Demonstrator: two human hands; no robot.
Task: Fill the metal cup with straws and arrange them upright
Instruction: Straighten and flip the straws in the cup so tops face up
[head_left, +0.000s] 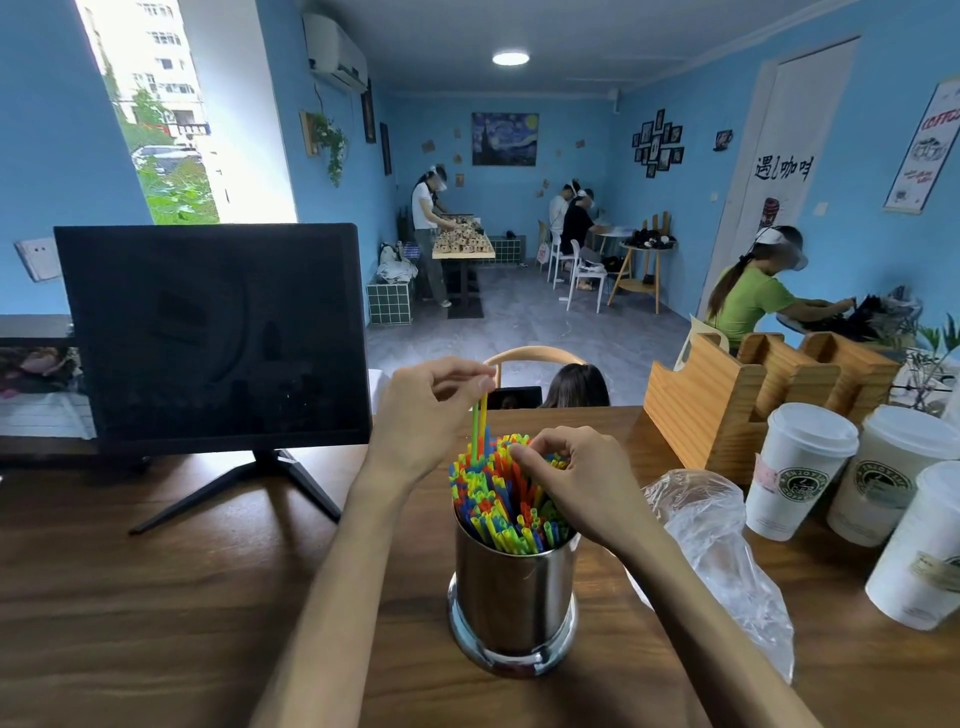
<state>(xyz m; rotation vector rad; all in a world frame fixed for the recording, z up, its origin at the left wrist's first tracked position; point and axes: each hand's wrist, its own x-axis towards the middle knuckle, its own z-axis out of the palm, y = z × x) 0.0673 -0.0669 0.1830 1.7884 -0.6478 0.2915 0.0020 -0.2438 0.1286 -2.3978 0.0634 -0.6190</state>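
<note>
Straws (498, 499) in red, blue, green and yellow crowd the metal cup (514, 597), a shiny steel cylinder on a flared base standing on the wooden counter (156, 597); most fan outward above the rim rather than standing straight. Above and left of the cup, the left hand (421, 415) pinches a green and a yellow straw (479, 421) by their upper ends, raised clear of the bundle. Just right of the cup, the right hand (576, 478) curls over the straw tops, fingertips gripping a few. A clear plastic bag (717, 551) lies right of the cup.
</note>
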